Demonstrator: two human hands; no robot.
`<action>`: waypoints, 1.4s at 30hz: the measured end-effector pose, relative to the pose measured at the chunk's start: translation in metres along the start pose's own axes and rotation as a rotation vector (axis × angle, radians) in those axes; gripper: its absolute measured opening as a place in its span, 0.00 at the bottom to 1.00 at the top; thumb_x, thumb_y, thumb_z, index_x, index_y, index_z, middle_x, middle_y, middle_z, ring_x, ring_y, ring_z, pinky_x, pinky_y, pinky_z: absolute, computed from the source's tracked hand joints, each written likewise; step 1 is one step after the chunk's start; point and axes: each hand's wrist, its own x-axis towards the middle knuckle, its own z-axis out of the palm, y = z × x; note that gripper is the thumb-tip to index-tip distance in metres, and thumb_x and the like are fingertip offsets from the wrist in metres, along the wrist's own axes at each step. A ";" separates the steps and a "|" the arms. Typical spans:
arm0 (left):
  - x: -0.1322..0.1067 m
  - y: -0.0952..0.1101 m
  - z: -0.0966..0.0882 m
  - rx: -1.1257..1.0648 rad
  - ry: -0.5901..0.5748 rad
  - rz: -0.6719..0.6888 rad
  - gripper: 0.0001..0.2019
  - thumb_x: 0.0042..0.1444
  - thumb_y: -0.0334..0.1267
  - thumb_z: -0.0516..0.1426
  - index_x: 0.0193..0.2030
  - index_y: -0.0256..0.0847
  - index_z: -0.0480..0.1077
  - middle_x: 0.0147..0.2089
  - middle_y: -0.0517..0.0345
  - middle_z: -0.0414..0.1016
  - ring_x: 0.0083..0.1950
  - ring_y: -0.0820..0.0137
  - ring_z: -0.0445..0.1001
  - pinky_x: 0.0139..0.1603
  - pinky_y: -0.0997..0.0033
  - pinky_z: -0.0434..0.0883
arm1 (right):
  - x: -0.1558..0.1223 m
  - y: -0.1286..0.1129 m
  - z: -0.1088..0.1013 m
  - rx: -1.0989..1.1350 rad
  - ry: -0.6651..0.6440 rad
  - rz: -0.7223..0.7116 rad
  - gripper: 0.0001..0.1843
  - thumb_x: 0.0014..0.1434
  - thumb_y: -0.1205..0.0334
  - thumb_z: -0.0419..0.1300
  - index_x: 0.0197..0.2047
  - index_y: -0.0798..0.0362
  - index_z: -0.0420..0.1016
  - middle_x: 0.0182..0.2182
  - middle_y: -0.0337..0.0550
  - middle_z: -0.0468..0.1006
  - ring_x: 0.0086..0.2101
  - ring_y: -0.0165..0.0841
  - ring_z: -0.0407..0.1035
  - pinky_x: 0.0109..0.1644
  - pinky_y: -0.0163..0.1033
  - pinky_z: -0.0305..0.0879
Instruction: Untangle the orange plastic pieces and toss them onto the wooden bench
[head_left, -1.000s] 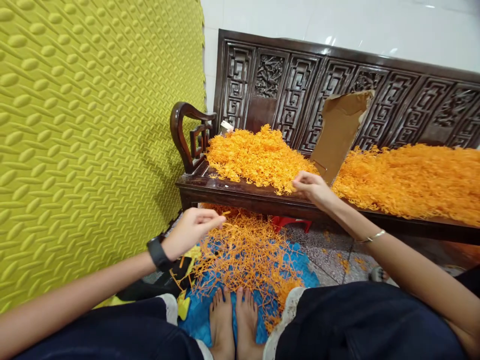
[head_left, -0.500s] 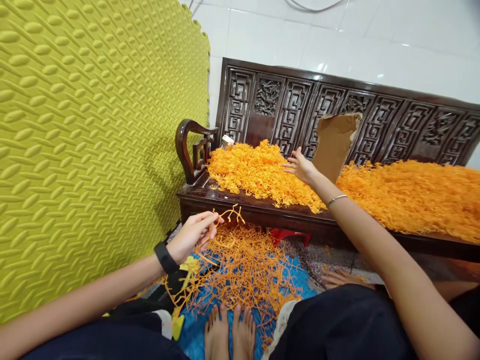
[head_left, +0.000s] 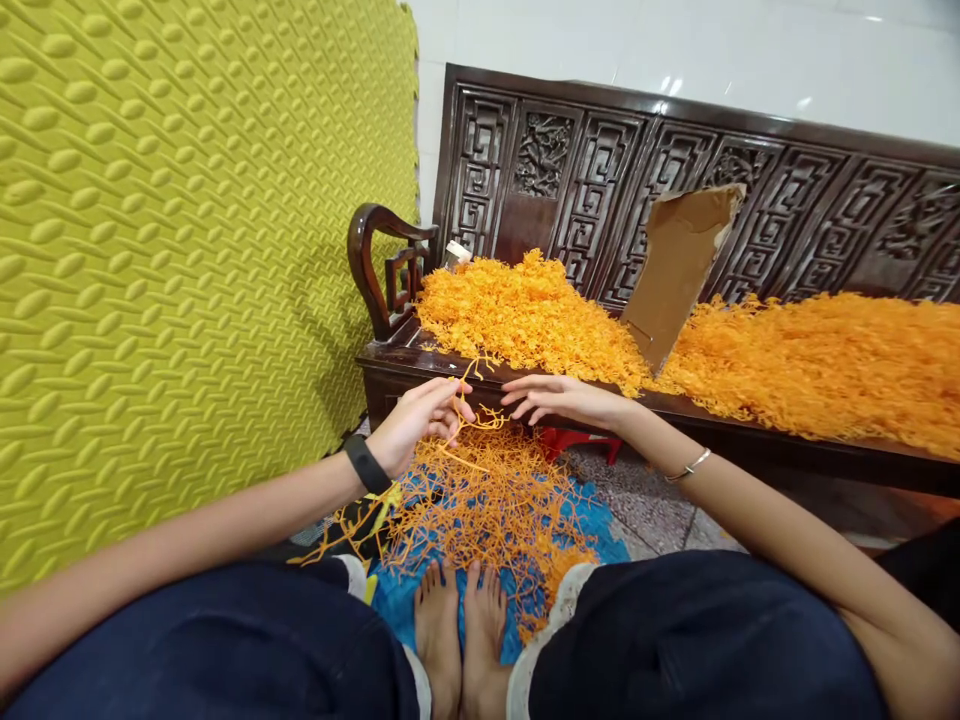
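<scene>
My left hand (head_left: 420, 420), with a black watch on the wrist, is closed on a thin branched orange plastic strip (head_left: 480, 400) in front of the bench edge. My right hand (head_left: 559, 400), a bangle on its wrist, reaches in from the right with fingers stretched toward that strip, its fingertips close to it. Below both hands lies a loose heap of orange strips (head_left: 487, 505) on a blue sheet (head_left: 600, 520) by my bare feet. A heap of small orange pieces (head_left: 525, 315) covers the left of the dark wooden bench (head_left: 420, 375).
A torn cardboard sheet (head_left: 679, 265) leans on the carved bench back and separates that pile from a larger orange pile (head_left: 817, 365) on the right. A yellow-green textured foam mat (head_left: 187, 250) stands at the left. White tiles lie behind the bench.
My right hand has come back from the pile on the bench down to the strip. My left hand has lifted a little toward the bench edge with the strip.
</scene>
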 end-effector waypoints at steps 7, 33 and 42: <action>-0.003 0.007 0.000 -0.022 -0.011 0.036 0.14 0.57 0.43 0.54 0.43 0.34 0.67 0.33 0.55 0.75 0.27 0.73 0.73 0.29 0.73 0.71 | 0.014 -0.012 0.047 -0.331 -0.263 -0.056 0.12 0.52 0.57 0.63 0.35 0.56 0.77 0.28 0.38 0.76 0.30 0.26 0.68 0.40 0.35 0.65; -0.009 -0.038 0.038 0.199 -0.071 -0.335 0.11 0.34 0.39 0.64 0.27 0.37 0.76 0.30 0.55 0.77 0.31 0.69 0.73 0.29 0.74 0.69 | -0.224 0.093 -0.047 -0.222 0.770 0.409 0.30 0.54 0.55 0.61 0.59 0.52 0.60 0.53 0.52 0.67 0.38 0.31 0.72 0.37 0.33 0.69; -0.013 -0.026 0.050 0.341 -0.105 -0.317 0.12 0.29 0.42 0.64 0.25 0.41 0.76 0.31 0.58 0.78 0.35 0.68 0.72 0.30 0.77 0.68 | -0.318 0.184 0.083 -0.206 0.413 0.814 0.39 0.23 0.60 0.74 0.44 0.47 0.71 0.38 0.40 0.75 0.40 0.41 0.69 0.42 0.43 0.67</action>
